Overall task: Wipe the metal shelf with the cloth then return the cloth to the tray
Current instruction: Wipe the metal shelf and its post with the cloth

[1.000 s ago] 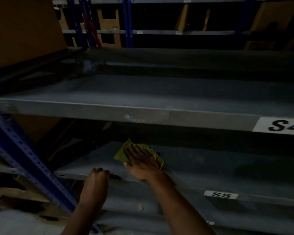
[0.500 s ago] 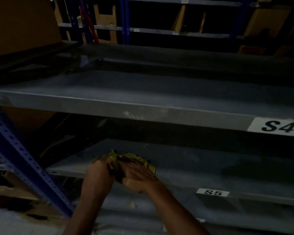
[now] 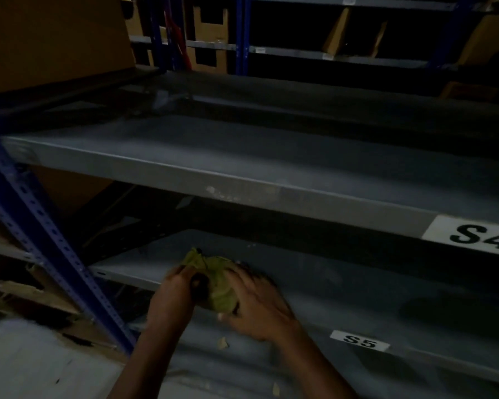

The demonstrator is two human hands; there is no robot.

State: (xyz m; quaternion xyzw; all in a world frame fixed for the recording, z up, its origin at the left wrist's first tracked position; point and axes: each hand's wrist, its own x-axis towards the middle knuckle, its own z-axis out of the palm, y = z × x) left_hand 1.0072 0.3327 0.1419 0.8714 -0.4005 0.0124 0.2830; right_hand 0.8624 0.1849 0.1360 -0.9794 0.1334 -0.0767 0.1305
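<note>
- While both hands meet at lower centre, the yellow-green cloth (image 3: 218,286) sits bunched between them on the metal shelf (image 3: 343,286).
- Left hand (image 3: 175,298) fingers curl closed on its left edge.
- Right hand (image 3: 257,303) fingers, slightly spread, press its right side.

Left hand (image 3: 172,298): no longer resting fisted on the shelf lip — now closing on the crumpled yellow-green cloth (image 3: 213,280) from the left.
Right hand (image 3: 257,306): no longer pressing flat — now cupping the cloth's right side.
Cloth: going from spread to bunched between both hands.
</note>
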